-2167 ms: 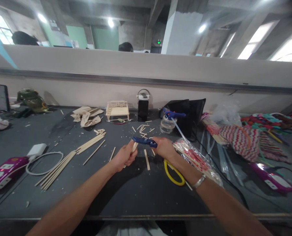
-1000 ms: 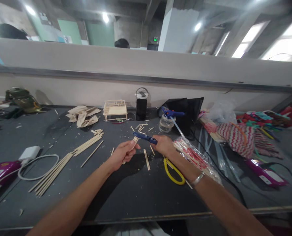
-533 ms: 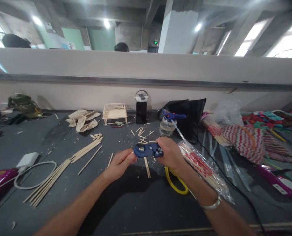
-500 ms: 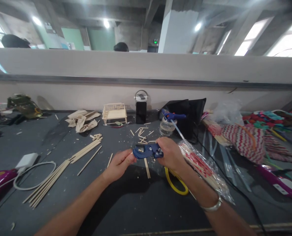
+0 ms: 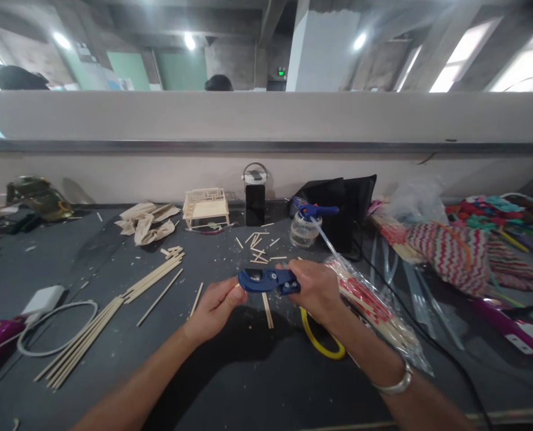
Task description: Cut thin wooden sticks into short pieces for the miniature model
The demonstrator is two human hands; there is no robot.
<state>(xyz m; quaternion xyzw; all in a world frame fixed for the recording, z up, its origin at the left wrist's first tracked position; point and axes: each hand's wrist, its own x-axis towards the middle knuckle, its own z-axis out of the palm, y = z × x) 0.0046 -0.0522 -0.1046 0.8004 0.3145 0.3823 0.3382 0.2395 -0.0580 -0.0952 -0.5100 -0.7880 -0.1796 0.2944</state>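
Note:
My right hand is closed around the handles of a blue hand cutter, held above the table. The cutter's curved jaw points left. My left hand is pinched at the jaw end, on what looks like a thin wooden stick that the fingers mostly hide. Below the cutter lie a couple of thin sticks. Short cut stick pieces are scattered just beyond it. A yellow loop lies under my right forearm.
A bundle of long sticks lies left. Behind stand a small wooden model, a phone and a glass jar with a blue glue gun on it. Right are bagged sticks and a black cable.
The cutter has turned slightly, and pale bits seen in its jaw before no longer show. Both hands stay in about the same place. The view has shifted a little.

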